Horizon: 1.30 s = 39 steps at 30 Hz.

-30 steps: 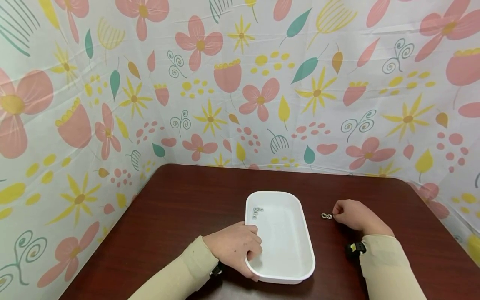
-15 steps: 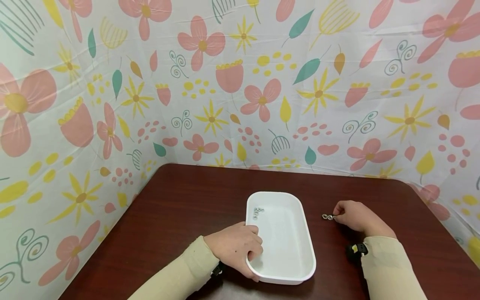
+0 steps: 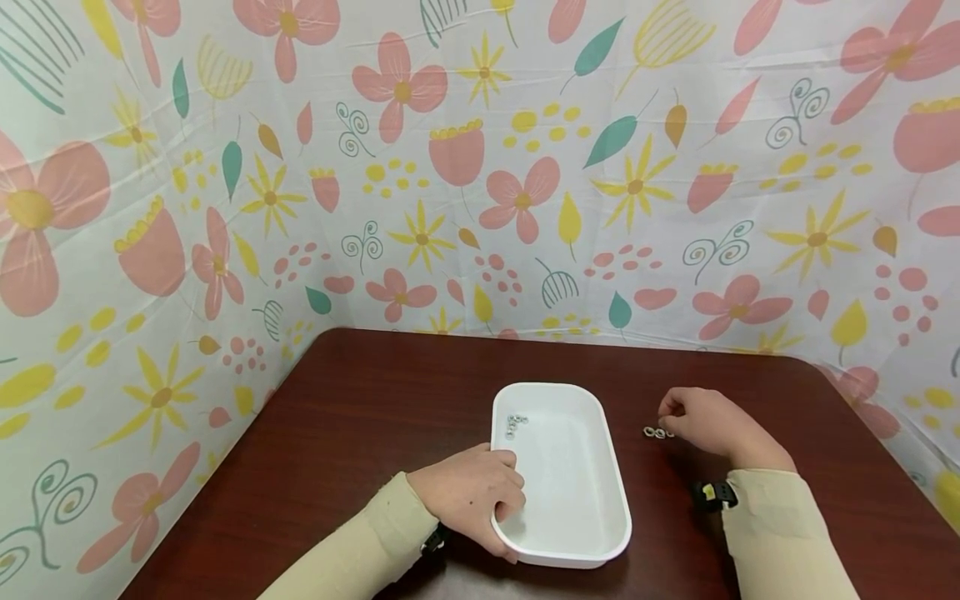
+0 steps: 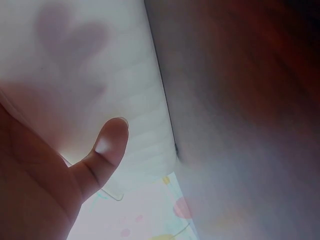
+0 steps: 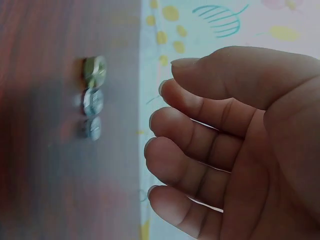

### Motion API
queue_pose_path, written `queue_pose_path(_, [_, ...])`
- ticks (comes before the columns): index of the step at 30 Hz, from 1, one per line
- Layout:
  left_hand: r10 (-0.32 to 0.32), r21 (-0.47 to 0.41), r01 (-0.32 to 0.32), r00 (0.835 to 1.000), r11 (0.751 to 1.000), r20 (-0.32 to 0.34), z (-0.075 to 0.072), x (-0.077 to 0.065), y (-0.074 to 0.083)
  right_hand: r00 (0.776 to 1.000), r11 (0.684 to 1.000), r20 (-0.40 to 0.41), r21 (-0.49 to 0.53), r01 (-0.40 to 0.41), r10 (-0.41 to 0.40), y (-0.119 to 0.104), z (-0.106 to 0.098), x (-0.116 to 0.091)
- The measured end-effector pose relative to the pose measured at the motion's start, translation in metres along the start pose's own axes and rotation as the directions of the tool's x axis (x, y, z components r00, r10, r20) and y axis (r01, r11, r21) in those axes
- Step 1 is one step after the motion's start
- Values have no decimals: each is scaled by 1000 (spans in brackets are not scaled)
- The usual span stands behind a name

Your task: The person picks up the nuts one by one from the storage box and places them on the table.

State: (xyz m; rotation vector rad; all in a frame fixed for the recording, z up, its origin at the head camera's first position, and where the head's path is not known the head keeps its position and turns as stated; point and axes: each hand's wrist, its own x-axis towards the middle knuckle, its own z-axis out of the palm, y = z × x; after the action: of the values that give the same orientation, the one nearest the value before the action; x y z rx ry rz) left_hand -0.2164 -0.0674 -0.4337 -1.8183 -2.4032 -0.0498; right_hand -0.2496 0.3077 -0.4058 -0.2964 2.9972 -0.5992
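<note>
Metal nuts (image 5: 93,102) want the white tray (image 3: 566,483) steady: left grip (image 3: 472,492) clasps its left rim; farther, three lie between it and the right edge of the bench (image 3: 405,383), where the loose, empty right grip (image 3: 712,423) should pinch an end nut

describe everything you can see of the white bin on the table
The white bin looks like smooth plastic: a rounded rectangle with a continuous rim and open top. It sits upright on the dark reddish-brown table, longer from front to back than across. Small silvery nuts lie inside near its far left corner. The left hand grips its near left side, fingers over the rim and thumb outside.
</note>
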Motion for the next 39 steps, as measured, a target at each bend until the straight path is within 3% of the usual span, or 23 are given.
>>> queue_pose_path(19, [5, -27, -5, 1000, 1000, -5, -3, -1, -1, 996, 996, -16, -9, 87, -87, -52, -17, -7])
queue_pose_path(39, [0, -24, 1, 1000, 1000, 9, -4, 0, -1, 970, 969, -5, -45, 241, -242, -123, -13, -11])
